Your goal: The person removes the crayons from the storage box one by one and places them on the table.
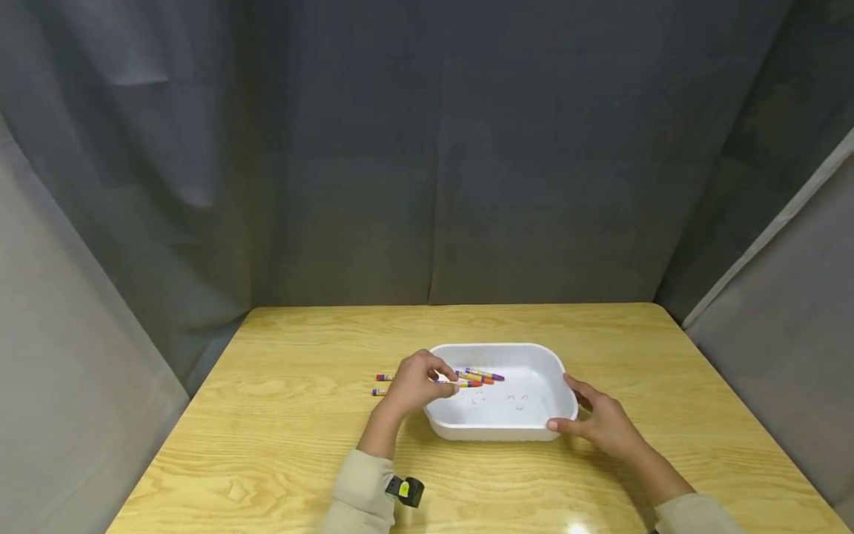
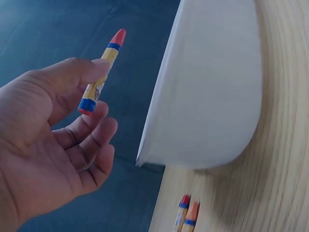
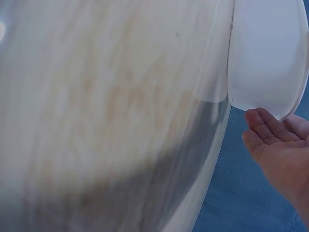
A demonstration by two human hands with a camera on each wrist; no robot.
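Note:
A white tray [image 1: 540,426] stands in the middle of the wooden table [image 1: 287,430]. My left hand [image 1: 448,382] hovers over the tray's left rim and pinches a yellow crayon [image 2: 100,72] with a red tip between thumb and fingers. Several crayons [image 1: 482,377] lie inside the tray at its far left. Two more crayons [image 1: 382,384] lie on the table left of the tray, also seen as crayons [image 2: 186,213] under the tray [image 2: 212,87]. My right hand [image 1: 563,404] rests with relaxed fingers [image 3: 260,126] against the tray's near right corner [image 3: 268,53].
Dark grey curtains close off the table at the back and on both sides. Bare wood runs all round the tray. A small black and yellow device [image 1: 405,491] is strapped to my left wrist.

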